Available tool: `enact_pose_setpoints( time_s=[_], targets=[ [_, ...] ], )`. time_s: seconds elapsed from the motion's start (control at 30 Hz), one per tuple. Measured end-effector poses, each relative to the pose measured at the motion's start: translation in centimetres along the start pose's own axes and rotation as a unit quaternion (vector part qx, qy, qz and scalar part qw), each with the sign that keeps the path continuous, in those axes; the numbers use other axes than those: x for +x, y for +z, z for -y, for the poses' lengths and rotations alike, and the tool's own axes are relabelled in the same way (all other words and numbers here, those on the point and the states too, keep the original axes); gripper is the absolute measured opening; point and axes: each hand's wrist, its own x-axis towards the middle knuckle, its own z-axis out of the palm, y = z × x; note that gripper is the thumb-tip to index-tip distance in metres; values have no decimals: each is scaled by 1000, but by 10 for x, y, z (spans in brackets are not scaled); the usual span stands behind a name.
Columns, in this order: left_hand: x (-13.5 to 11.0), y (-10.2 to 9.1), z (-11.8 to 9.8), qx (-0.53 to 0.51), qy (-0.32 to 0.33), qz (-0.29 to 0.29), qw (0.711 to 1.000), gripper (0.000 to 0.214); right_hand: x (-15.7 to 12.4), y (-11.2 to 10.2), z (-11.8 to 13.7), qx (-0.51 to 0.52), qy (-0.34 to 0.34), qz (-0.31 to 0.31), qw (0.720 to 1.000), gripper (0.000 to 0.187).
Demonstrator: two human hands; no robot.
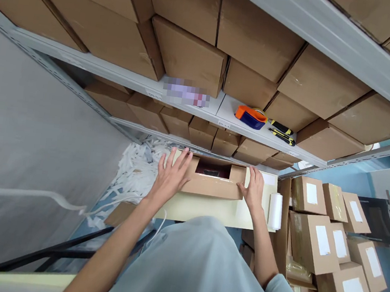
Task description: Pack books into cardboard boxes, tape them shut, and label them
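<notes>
A cardboard box point(211, 186) lies lengthwise on the pale table, its end flaps folded in. Through the gap between the flaps, something dark point(212, 169) shows inside, too shadowed to name. My left hand point(171, 174) grips the box's left end, fingers spread toward the far edge and thumb on the near side. At the right end, my right hand point(253, 188) holds the box with its thumb near the front and fingers at the far corner.
A white roll point(275, 211) stands at the right of the table point(201, 209). Labelled cartons point(315, 243) are piled beyond it. Shelves packed with boxes point(189, 54) rise ahead, with an orange-and-blue tape dispenser point(251, 117) and utility knives point(282, 132). White paper strips point(138, 167) heap up at left.
</notes>
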Motion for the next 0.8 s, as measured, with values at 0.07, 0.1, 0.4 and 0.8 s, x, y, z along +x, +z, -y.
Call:
enact_pose_setpoints(
  time_s=[0.07, 0.1, 0.4, 0.8],
  targets=[
    [2, 1, 1, -3, 7, 2, 1000, 70, -2, -4, -5, 2, -9, -2, 1000, 59],
    [3, 3, 3, -8, 10, 9, 1000, 58, -4, -5, -8, 4, -15, 5, 1000, 49],
    [-3, 31, 18, -77, -59, 25, 995, 23, -11, 3, -8, -17, 20, 88, 996, 32],
    [13, 21, -5, 87, 50, 58, 993, 37, 14, 3, 43, -193, -81, 235, 949, 42]
  ],
)
